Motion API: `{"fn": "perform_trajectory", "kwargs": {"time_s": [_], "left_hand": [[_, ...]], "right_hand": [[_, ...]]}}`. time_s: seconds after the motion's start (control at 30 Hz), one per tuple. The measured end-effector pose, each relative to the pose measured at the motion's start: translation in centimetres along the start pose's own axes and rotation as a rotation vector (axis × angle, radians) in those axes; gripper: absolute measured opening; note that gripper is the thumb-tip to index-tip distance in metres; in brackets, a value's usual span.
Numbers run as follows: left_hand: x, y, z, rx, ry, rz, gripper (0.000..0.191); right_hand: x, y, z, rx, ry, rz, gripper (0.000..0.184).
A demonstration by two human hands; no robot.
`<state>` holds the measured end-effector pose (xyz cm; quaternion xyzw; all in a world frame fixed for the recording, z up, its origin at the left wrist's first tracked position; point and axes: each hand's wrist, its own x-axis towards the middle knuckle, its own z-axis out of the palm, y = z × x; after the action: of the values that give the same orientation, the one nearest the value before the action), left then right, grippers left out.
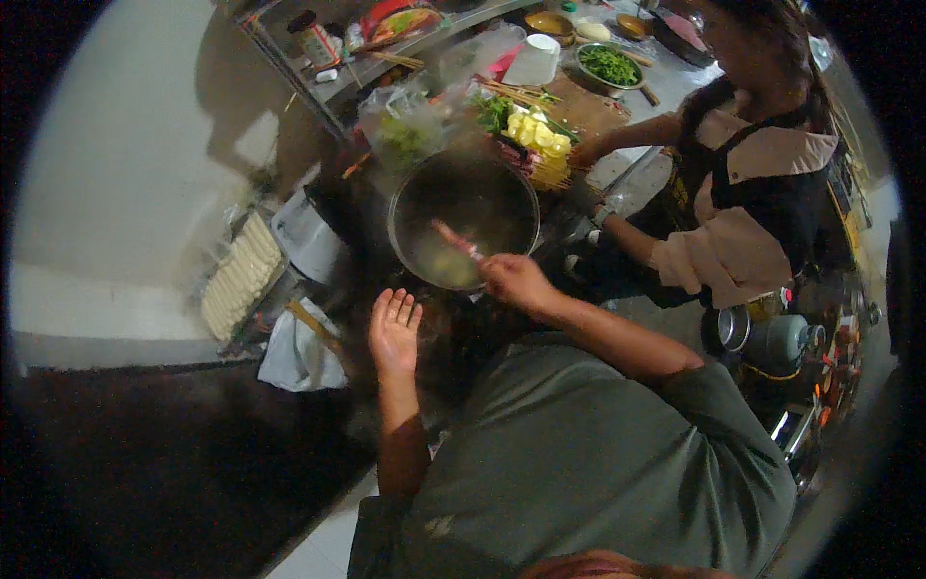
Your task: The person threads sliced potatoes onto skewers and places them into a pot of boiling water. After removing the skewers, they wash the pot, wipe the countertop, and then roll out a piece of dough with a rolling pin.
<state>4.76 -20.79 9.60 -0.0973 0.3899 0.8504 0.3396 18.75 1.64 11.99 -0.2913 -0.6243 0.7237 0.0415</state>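
A large round metal pot [463,217] of cloudy liquid stands in front of me, with pale pieces showing near its lower edge. My right hand [515,284] is closed around something reddish and long [456,237] that reaches over the liquid; whether it is a skewer or a utensil I cannot tell. To the left of the pot's near rim, my left hand [396,329] is raised, palm up, fingers extended and holding nothing. Skewers with yellow slices [539,134] and skewers of darker meat lie just beyond the pot, beside leafy greens.
A co-worker [745,181] reaches toward the skewers from the right. Behind are a bowl of chopped greens [610,66] and a wooden board [589,108]. At left are rows of pale rolls [242,279], a plastic container [307,235] and a white cloth or bag [300,358]. A gas cylinder [781,340] stands right.
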Motion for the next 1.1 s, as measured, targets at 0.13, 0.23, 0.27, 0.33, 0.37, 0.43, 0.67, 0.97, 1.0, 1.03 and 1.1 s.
{"fn": "perform_trajectory", "kwargs": {"time_s": [0.13,0.23,0.27,0.33,0.37,0.43,0.67,0.97,1.0,1.03,1.1], "left_hand": [[0.2,-0.1,-2.3,0.092,0.094,-0.008,0.037],[0.2,-0.6,-2.6,0.200,0.123,-0.014,0.036],[0.2,-0.8,-2.5,0.215,0.143,-0.016,0.033],[0.5,-0.7,-2.1,0.247,0.133,-0.051,0.031],[0.7,-0.7,-2.0,0.264,0.128,-0.068,0.030],[0.9,-0.4,-2.0,0.303,0.114,-0.076,0.030],[1.4,0.0,-2.4,0.362,0.103,-0.102,0.028],[1.7,-1.5,-2.2,0.346,0.114,-0.184,0.030],[1.6,-1.6,-2.6,0.344,0.137,-0.188,0.029],[1.3,-1.5,-2.8,0.332,0.147,-0.175,0.028],[0.3,-1.3,-3.1,0.306,0.174,-0.140,0.026]], "right_hand": [[0.4,-2.1,-3.4,0.126,0.089,0.040,0.023],[0.8,-2.2,-5.4,0.063,0.110,0.051,0.027],[1.1,-2.0,-6.0,0.035,0.114,0.063,0.028],[2.2,-1.3,-7.3,0.018,0.110,0.033,0.027],[2.7,-1.1,-7.9,0.009,0.108,0.018,0.027],[3.0,-2.7,-8.3,0.114,0.020,0.009,0.026],[7.6,-6.5,-11.1,-0.196,0.209,-0.201,0.023],[19.6,-12.7,-14.4,-0.677,0.395,-0.353,0.039],[20.9,-13.5,-14.1,-0.718,0.322,-0.427,0.040],[21.6,-14.5,-13.1,-0.780,0.252,-0.430,0.038],[24.7,-15.8,-11.7,-0.889,0.124,-0.472,0.035]]}}
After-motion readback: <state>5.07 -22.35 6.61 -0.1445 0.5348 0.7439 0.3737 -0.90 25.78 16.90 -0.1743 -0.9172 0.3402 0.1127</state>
